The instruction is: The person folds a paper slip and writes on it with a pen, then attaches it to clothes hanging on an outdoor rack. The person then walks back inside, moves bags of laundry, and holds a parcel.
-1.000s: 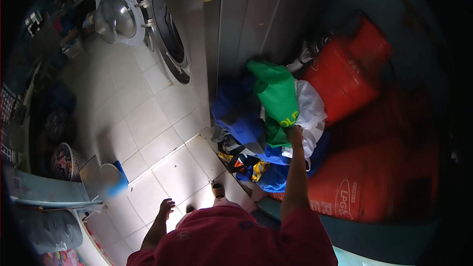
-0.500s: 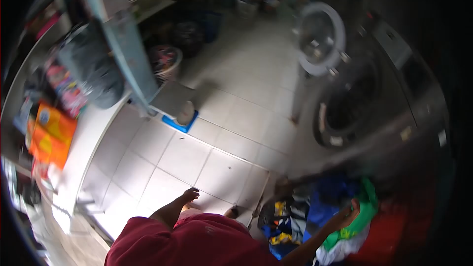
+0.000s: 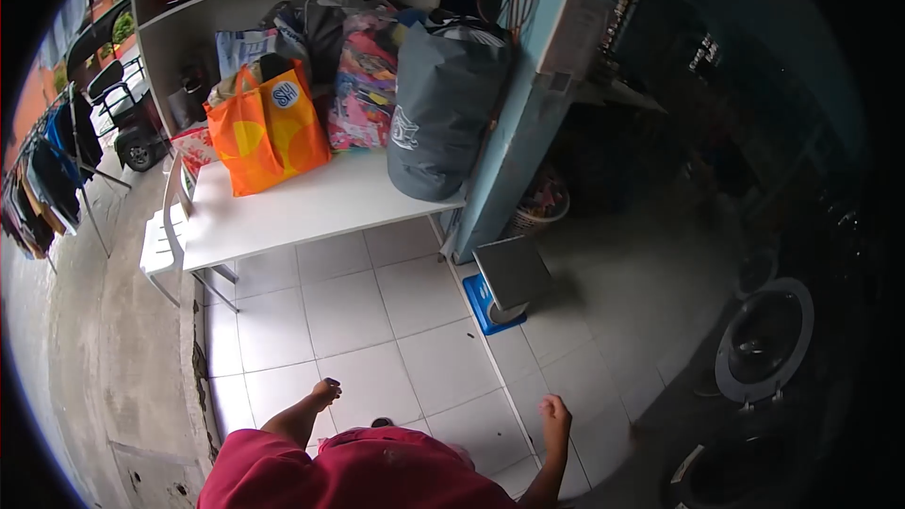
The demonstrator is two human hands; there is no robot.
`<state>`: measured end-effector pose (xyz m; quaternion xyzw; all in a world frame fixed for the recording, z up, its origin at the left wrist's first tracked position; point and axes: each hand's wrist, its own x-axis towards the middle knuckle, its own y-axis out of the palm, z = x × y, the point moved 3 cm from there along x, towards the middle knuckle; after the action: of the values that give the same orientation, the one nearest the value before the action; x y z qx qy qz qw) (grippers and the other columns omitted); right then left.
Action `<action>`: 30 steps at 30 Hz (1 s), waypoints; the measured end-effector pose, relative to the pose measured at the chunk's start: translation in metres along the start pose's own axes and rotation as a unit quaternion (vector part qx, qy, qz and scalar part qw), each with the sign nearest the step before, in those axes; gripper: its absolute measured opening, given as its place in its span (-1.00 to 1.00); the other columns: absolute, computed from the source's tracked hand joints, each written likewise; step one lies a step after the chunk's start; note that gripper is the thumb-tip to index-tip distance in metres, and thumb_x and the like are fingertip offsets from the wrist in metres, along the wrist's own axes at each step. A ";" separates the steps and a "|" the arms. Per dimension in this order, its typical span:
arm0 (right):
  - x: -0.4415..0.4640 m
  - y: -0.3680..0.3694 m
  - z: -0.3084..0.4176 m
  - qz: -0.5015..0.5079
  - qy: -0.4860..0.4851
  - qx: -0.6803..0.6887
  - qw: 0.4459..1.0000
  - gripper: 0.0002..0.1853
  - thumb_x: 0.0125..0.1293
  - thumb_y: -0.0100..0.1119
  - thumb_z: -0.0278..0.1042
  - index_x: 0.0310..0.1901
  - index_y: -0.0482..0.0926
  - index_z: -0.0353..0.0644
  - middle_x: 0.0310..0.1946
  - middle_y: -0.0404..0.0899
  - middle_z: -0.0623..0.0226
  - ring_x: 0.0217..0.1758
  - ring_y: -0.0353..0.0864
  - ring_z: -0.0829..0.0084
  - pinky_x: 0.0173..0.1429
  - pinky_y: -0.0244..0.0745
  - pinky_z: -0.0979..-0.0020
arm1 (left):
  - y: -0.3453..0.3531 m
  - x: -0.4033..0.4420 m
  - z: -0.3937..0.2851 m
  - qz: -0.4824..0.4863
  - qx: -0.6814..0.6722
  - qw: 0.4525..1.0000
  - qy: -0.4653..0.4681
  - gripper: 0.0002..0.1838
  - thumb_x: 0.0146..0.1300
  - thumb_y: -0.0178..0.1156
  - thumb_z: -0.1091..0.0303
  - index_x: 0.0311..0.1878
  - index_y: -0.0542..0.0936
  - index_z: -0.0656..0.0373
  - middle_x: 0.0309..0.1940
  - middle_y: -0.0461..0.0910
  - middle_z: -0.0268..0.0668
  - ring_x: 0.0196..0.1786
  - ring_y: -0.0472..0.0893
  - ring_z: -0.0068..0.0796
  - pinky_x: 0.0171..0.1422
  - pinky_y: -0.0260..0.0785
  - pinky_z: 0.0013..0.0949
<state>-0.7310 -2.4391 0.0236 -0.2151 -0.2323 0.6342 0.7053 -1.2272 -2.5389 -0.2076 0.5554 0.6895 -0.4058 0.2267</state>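
Observation:
My left hand (image 3: 326, 393) hangs low over the pale tiled floor (image 3: 353, 320), fingers loosely bent and apart, holding nothing. To the right, my right hand (image 3: 556, 407) is raised with its fingers curled in; no object shows in it. Neither hand touches anything. Ahead of the right hand, a platform scale (image 3: 514, 273) with a grey top and blue base stands on the floor. Beyond the left hand is a white table (image 3: 283, 212) bearing an orange bag (image 3: 269, 137), a clear bag of colourful clothes (image 3: 366, 85) and a tall grey bag (image 3: 438, 113).
A blue post (image 3: 514, 160) rises by the table's right end, with a laundry basket (image 3: 542, 212) behind it. An open round washer door (image 3: 765, 339) juts out at right. A white chair (image 3: 165, 240) and clothes rack (image 3: 57, 165) stand left. A low floor ledge (image 3: 203, 396) borders the concrete.
My view has swung left, bringing the table and bags to the centre. My right hand has left the green cloth at the laundry pile, which is out of view.

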 end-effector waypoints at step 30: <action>0.400 0.343 -0.059 0.362 0.269 0.090 0.888 -0.82 0.22 -0.06 -0.34 -0.13 0.39 -0.08 -0.46 0.53 0.27 -0.56 0.50 0.47 -0.59 0.40 0.49 | -0.022 0.071 -0.158 -0.110 -0.364 0.924 -0.034 -0.58 0.16 0.01 0.31 0.10 0.30 0.17 -0.05 0.48 -0.17 0.03 0.47 -0.31 0.00 0.30 -0.14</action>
<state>-0.9332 -2.0060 -0.2067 -0.3820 0.1185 0.7815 0.4787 -1.2465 -2.3708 -0.1655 0.3408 0.8386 -0.1675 0.3905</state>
